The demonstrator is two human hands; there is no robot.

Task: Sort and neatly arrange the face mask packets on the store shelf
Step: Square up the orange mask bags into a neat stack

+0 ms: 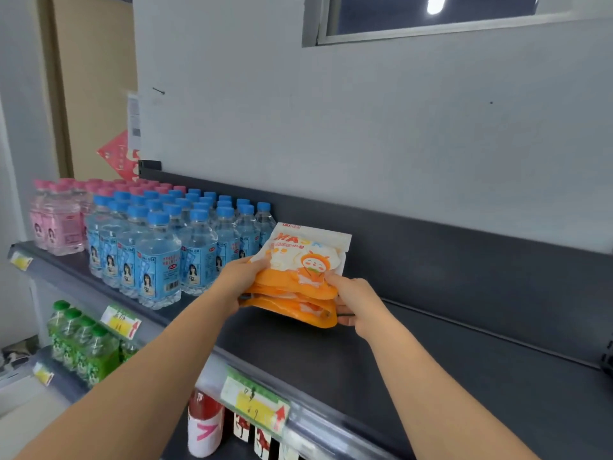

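Face mask packets [300, 277]: small stack at frame centre, held over the dark shelf [431, 353] just right of the blue-capped bottles [172, 247]. My left hand [240, 280] and right hand [353, 302] grip opposite sides, fingers curled round the edges. Best to square the edges before setting them down flat, clear of the bottles.

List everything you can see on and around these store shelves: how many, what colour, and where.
face mask packets: a stack, number unclear, orange and white, at the top shelf, right of the blue-capped bottles
blue-capped water bottles: many in rows, clear with blue labels, top shelf, left of centre
pink-capped bottles: many, pink, top shelf, far left
green-capped bottles: several, green, lower shelf, left
red-and-white bottle: one, lower shelf, bottom centre
price tags: at least four, yellow and green, shelf edges
top shelf: one, dark grey, across the middle
window: one, top right
left grip: one bare hand, holds the stack's left edge
right grip: one bare hand, holds the stack's right edge
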